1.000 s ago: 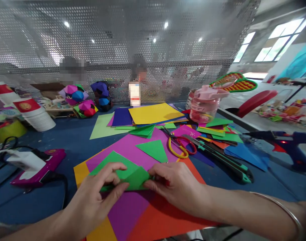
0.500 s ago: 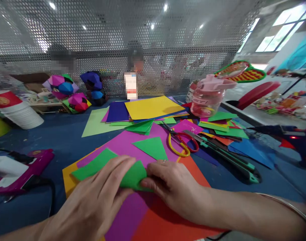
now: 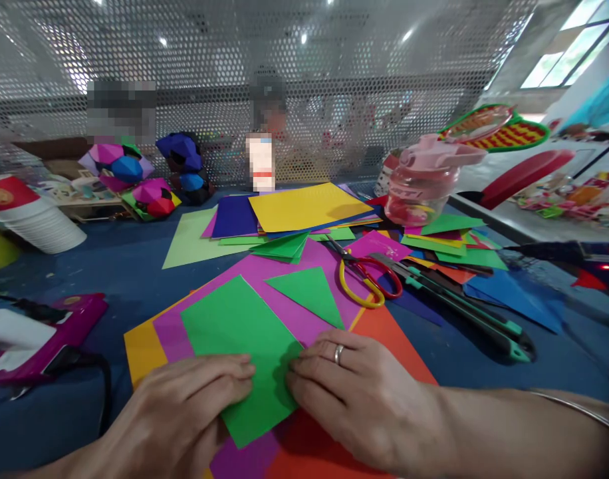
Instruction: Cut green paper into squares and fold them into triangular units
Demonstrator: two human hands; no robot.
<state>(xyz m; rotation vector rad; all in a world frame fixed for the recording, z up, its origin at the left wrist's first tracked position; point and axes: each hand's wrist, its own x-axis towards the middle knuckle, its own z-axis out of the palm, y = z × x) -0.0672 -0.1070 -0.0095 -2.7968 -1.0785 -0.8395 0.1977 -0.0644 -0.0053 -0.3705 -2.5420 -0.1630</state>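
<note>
A green sheet of paper point(image 3: 239, 332) lies tilted over purple and orange sheets, its surface turned up towards me. My left hand point(image 3: 185, 406) grips its left edge, fingers together on top and the thumb hidden. Closed on the right edge is my right hand point(image 3: 364, 392), with a ring on one finger; its thumb is out of sight too. Just beyond the sheet rests a green paper triangle point(image 3: 312, 293). Scissors point(image 3: 367, 276) with red and yellow handles lie to its right, beside a black and teal utility knife point(image 3: 464, 309).
Coloured paper point(image 3: 309, 206) is stacked at the back. A pink bottle point(image 3: 424, 179) stands right of it, near a glue gun point(image 3: 574, 256). Paper cups point(image 3: 50, 223), folded paper models point(image 3: 120, 166) and a magenta power strip point(image 3: 80, 329) occupy the left, before a perforated screen point(image 3: 334, 100).
The green paper, bent over between my hands before, is now opened out flatter. My left hand has moved down and towards me along it. The view has shifted slightly.
</note>
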